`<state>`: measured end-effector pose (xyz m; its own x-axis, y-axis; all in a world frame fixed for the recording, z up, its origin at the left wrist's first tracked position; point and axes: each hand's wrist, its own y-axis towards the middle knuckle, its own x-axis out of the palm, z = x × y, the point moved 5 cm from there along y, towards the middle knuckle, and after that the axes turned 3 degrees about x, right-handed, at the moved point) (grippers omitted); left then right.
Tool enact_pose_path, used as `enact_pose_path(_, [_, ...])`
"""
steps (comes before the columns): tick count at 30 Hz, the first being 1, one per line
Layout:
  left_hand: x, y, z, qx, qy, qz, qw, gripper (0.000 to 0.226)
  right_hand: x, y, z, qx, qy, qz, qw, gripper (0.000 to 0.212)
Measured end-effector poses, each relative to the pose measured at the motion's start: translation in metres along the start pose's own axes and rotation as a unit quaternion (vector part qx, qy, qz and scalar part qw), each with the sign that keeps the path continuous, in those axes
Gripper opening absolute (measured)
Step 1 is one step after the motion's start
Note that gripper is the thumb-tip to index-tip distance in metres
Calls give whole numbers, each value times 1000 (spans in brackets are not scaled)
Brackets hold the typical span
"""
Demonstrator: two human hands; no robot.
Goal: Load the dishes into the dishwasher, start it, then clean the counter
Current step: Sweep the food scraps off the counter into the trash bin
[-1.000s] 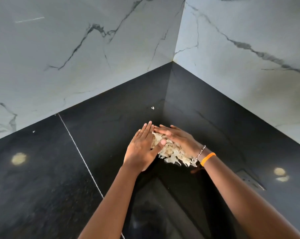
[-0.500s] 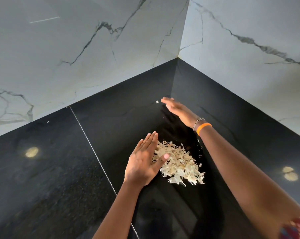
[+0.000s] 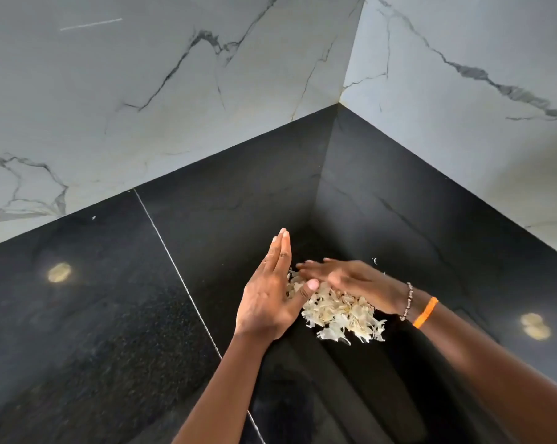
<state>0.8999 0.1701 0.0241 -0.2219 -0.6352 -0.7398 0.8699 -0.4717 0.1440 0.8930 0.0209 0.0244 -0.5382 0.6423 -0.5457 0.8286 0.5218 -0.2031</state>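
Back from the corner, the flat right hand (image 3: 350,280) is lying over the peelings (image 3: 341,310), meeting the flat left hand (image 3: 270,296).

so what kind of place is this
Most likely a kitchen corner: a glossy black stone counter meets white marble-look wall panels, and both bare hands gather a pile of pale, papery food peelings on it.

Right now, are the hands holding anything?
No. The left hand and right hand are open flat, pressing a pile of pale peels together on the counter.
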Motion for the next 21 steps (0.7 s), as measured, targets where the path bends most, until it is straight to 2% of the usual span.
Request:
enact_pose_path(3, [3, 0, 0, -2, 42, -23, 999, 100, -41, -11, 21, 48, 45, 131, 989, 83])
enact_pose_path(6, [6, 1, 0, -2, 70, -42, 997, 101, -59, -29, 54, 145, -40, 225, 963, 79])
enact_pose_path(8, [8, 1, 0, 3, 84, -48, 995, 103, -45, -34, 53, 160, -144, 236, 948, 91])
enact_pose_path(11, [9, 1, -3, -3, 69, -59, 996, 101, 1, -27, 26, 136, -174, 190, 957, 106])
enact_pose_path(13, [5, -1, -2, -9, 45, -58, 997, 95, 24, -23, 11, 117, -136, 194, 964, 108])
enact_pose_path(15, [2, -5, 1, -19, 21, -62, 998, 82, 35, -28, 2, 99, 17, 221, 970, 103])
enact_pose_path(16, [1, -12, 4, -27, 16, -70, 997, 73, 39, -39, -1, 97, 107, 251, 957, 100])
enact_pose_path(18, [6, -24, 3, -36, -19, -85, 996, 68, 38, -64, 0, 99, 216, 365, 900, 92])
enact_pose_path(21, [10, -53, 9, -40, -83, -74, 993, 66, 49, -97, -6, 168, 216, 531, 802, 63])
